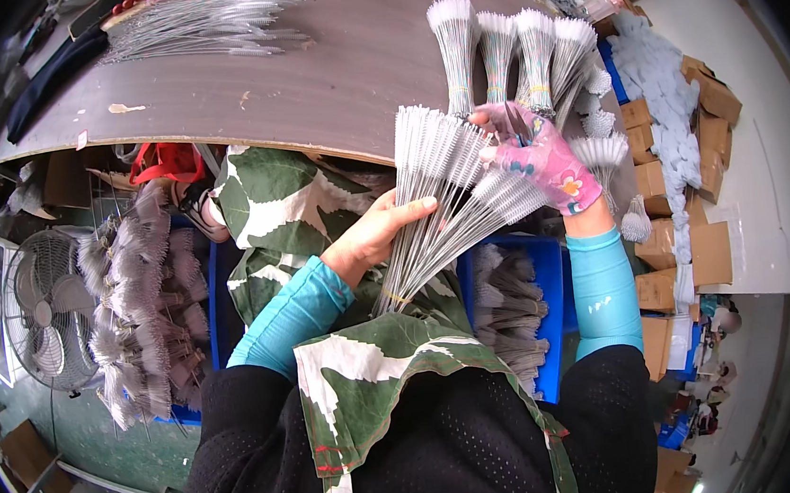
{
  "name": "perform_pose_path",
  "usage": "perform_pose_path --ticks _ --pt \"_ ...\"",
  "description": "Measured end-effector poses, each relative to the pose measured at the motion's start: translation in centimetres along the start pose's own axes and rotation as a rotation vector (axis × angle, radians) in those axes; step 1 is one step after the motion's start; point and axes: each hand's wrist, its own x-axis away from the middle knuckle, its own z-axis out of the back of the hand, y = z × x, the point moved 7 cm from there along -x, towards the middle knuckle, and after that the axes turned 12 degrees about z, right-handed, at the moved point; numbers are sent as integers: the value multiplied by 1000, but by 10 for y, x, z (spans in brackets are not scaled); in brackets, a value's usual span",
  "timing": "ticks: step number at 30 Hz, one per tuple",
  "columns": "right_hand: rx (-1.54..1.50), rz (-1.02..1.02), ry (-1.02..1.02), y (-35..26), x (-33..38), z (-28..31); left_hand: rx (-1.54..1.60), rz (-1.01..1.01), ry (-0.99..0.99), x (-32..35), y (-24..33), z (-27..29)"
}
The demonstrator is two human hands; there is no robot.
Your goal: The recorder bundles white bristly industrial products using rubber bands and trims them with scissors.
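Note:
My left hand (377,232) is closed around a bundle of thin wire brushes (427,163) with white bristle heads. The bundle fans out in two clumps, and a yellowish band ties its wire ends near my apron. My right hand (543,158), in a pink flowered glove, is at the bristle heads on the right side. Dark pointed blades, like those of small scissors (518,124), stick up from this glove, and their handles are hidden in it. Just beyond, several banded brush bundles (456,50) stand upright on the table (331,72).
Loose brushes (202,23) lie at the table's far left, beside a dark sleeve-like cloth (56,84). A blue crate (547,327) with more brushes sits below the table edge. At left are hanging brush bundles (134,300) and a floor fan (45,313). Cardboard boxes (656,240) stand right.

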Motion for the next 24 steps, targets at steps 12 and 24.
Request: perform_pose_path --ticks 12,24 --pt "-162 -60 38 1 -8 -12 8 45 4 1 0 8" --pt "56 -57 -89 4 -25 -21 78 29 -55 8 4 8"
